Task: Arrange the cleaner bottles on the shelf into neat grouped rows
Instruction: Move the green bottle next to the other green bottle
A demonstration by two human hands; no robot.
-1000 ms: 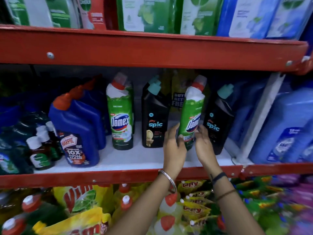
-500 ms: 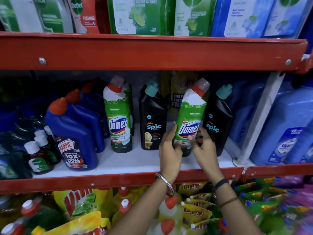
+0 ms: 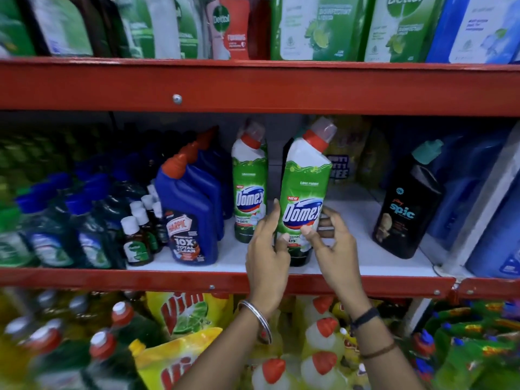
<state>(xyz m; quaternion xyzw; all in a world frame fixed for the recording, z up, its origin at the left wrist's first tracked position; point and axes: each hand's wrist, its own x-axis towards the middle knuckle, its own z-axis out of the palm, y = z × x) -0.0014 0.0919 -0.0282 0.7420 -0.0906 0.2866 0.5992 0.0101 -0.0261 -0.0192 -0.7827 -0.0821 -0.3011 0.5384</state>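
My left hand (image 3: 267, 249) and my right hand (image 3: 332, 240) both grip the lower part of a green Domex bottle (image 3: 305, 190) with a red cap. It is tilted slightly right, its base at the front of the white shelf (image 3: 351, 218). A second Domex bottle (image 3: 249, 192) stands upright just to its left. A row of blue Harpic bottles (image 3: 191, 220) stands further left. One black Spic bottle (image 3: 408, 209) with a teal cap stands at the right. Another dark bottle is mostly hidden behind the held one.
Small brown bottles (image 3: 138, 243) and dark green bottles (image 3: 50, 237) crowd the left of the shelf. Large blue jugs (image 3: 495, 237) stand at the right. Dettol packs (image 3: 315, 26) fill the shelf above, Vim pouches (image 3: 185, 313) the one below. The red shelf rim (image 3: 140, 280) runs across the front.
The held Domex bottle has shifted left, away from the right Spic bottle and in front of the middle one, closer to the other Domex. Both hands have kept their hold.
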